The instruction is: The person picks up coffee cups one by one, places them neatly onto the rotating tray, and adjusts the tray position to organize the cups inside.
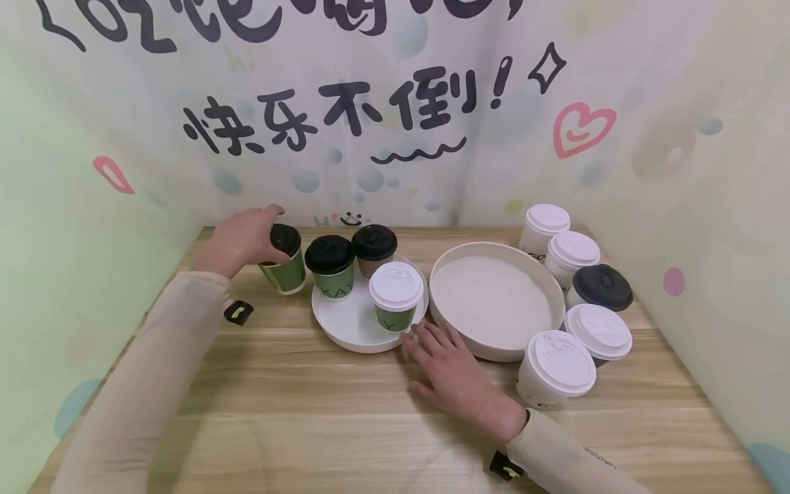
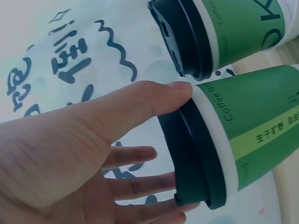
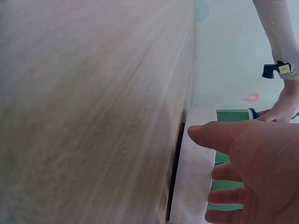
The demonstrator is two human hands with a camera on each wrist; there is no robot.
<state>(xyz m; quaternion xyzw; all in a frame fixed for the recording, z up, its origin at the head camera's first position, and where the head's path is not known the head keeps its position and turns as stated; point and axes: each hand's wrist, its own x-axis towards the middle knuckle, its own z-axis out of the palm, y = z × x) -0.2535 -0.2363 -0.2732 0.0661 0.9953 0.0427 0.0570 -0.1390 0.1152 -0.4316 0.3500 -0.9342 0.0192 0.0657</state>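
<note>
My left hand holds a green paper cup by its black lid, thumb on the rim and fingers around the far side. This cup stands at the left of a white round plate. On the plate are a green cup with a black lid, a brown cup with a black lid and a green cup with a white lid. My right hand lies at the plate's front right edge, fingers extended and gripping nothing. Whether its fingertips touch the plate is unclear.
A larger cream round tray with a raised rim sits right of the plate. Several lidded cups line its right side, among them a white cup in front and a black-lidded cup. Printed cloth walls enclose the wooden table.
</note>
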